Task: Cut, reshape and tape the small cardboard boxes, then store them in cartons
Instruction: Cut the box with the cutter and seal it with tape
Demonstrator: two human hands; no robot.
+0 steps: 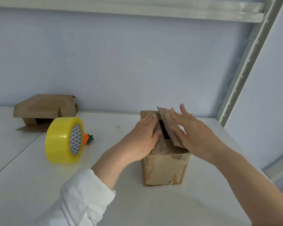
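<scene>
Where the small cardboard box (163,168) stands: upright on the white table (137,201), right of the middle and near the back wall; its top is not yet closed.
Handling of the box: judged light and probably empty, since a dark hollow is seen between the flaps. The corrugated card is taken to be stiff along the walls but easily dented, and the near face is worn and scuffed. Sliding on the smooth table is to be expected if it is pushed sideways.
Where hold is best taken: on the flat faces of the flaps, pressed downward so that the box is pinned while it is closed. For lifting, the two side walls would be clasped.
Left flap (160,147): folded down almost flat and largely covered by the left hand.
Right flap (166,118): raised at a slant over the opening, not yet met with the left flap.
Left hand (144,137): laid palm-down on the left flap, fingers (151,121) straight and together. Nothing is gripped.
Right hand (191,132): fingers (183,110) straight and slightly spread, nothing clasped. The palm appears to be set against the outer face of the right flap, though blur keeps the contact from being confirmed.
Tape roll (62,141): yellow, stood on edge left of the box, well apart, untouched.
Carrot-shaped item (88,139): just behind the roll; its use cannot be told.
Other cardboard box (44,106): partly collapsed, at the back left by the wall.
</scene>
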